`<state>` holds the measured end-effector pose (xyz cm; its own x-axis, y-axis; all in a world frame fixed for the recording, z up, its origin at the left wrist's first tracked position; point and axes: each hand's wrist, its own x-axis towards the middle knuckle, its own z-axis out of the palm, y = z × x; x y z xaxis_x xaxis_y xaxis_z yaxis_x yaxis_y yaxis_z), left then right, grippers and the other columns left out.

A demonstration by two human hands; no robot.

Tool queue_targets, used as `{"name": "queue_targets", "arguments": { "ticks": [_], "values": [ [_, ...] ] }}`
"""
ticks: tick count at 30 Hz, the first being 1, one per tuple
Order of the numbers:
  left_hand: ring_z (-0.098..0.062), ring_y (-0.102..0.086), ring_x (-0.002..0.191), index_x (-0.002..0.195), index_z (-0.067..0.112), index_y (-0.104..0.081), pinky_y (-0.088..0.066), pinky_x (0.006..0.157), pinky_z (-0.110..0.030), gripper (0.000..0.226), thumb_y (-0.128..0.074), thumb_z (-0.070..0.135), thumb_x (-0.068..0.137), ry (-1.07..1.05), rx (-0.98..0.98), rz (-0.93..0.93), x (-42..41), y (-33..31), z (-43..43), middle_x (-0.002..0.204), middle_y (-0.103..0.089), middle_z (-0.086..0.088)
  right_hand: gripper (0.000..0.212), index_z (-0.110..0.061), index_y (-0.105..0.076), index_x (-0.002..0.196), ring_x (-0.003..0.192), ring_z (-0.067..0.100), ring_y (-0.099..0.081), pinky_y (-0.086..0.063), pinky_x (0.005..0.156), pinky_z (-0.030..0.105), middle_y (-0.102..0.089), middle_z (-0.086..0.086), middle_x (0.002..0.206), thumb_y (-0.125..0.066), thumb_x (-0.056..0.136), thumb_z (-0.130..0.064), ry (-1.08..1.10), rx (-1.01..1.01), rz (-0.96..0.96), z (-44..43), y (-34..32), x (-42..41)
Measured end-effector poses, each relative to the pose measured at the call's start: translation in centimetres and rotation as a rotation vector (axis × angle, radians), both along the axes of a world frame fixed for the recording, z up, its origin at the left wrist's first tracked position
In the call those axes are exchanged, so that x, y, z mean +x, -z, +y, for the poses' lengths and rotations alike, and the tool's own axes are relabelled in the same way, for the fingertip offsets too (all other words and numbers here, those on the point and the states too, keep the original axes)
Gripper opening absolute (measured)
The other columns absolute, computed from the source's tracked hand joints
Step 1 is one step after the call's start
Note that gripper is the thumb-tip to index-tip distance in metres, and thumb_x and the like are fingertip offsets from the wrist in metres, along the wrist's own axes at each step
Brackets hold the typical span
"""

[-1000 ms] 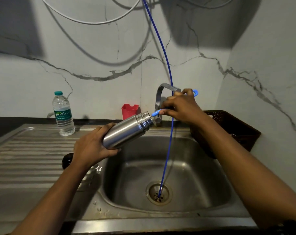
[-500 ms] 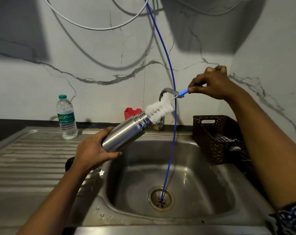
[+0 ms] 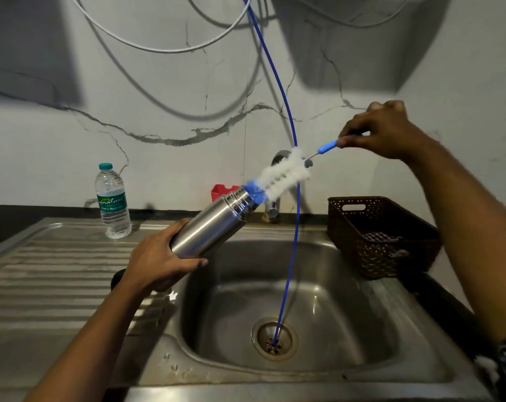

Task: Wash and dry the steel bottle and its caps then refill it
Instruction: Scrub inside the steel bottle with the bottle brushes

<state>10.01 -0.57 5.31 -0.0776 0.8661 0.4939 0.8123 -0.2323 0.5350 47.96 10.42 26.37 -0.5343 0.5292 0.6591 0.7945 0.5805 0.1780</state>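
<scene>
Left hand [image 3: 156, 259] has a closed grip around the lower body of the steel bottle [image 3: 214, 226], fingers wrapped under it and thumb on top. It holds the bottle tilted over the left edge of the sink [image 3: 347, 320], with the open threaded mouth pointing up and to the right, toward the tap [image 3: 276, 181].

Right hand [image 3: 382, 132] is raised near the wall, its grip pinched shut on the blue handle of a bottle brush [image 3: 283, 177]. A thin wire stem runs from the handle down to the white bristle head. Most of the white bristles are outside the bottle; the blue tip section of the brush sits right at the bottle's mouth, touching its rim.

A thin blue tube [image 3: 292, 227] hangs down from above, passes just behind the brush head and drops into the drain [image 3: 274, 339] at the bottom of the basin.

On the ribbed draining board to the left stands an upright plastic water bottle [image 3: 112, 201] with a green cap and green label, well apart from the steel bottle. A small red container [image 3: 223, 191] sits against the wall behind the steel bottle's neck. To the right of the sink, a dark brown perforated basket [image 3: 382, 236] rests on the tabletop. A dark round object [image 3: 117, 281] is partly hidden behind the left wrist; what it is cannot be told.
</scene>
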Motion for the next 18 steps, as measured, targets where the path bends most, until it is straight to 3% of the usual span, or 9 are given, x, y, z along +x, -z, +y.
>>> {"name": "queue_targets", "arguments": {
  "ticks": [8,13,18],
  "values": [
    [-0.015,-0.064,0.088,0.13,0.044,-0.043,-0.056,0.075,-0.039,0.092,-0.071,0.073,0.047,0.033,0.006,0.022,0.2,0.1,0.1,0.105,-0.067,0.007,0.033,-0.032,-0.071,0.095,0.087,0.009,-0.038,-0.013,0.077,0.03,-0.056,-0.016,0.081,-0.057,0.081,-0.058,-0.068,-0.028,-0.061,-1.0,2.8,-3.7],
    [-0.017,-0.065,0.089,0.132,0.039,-0.045,-0.055,0.077,-0.039,0.095,-0.069,0.074,0.047,0.053,-0.014,0.037,0.7,0.1,0.1,0.107,-0.067,0.005,0.03,-0.031,-0.067,0.101,0.089,0.005,-0.031,-0.02,0.083,0.033,-0.048,-0.014,0.086,-0.052,0.087,-0.053,-0.087,0.006,-0.257,-1.9,6.4,-8.1],
    [-0.016,-0.065,0.088,0.132,0.039,-0.046,-0.056,0.076,-0.039,0.094,-0.069,0.074,0.047,0.047,0.013,0.046,0.4,-0.1,0.0,0.104,-0.067,0.006,0.045,-0.027,-0.069,0.093,0.09,0.017,-0.044,-0.013,0.075,0.03,-0.053,-0.006,0.085,-0.044,0.084,-0.063,-0.06,0.115,-0.267,-1.6,3.2,-4.2]
  ]
}}
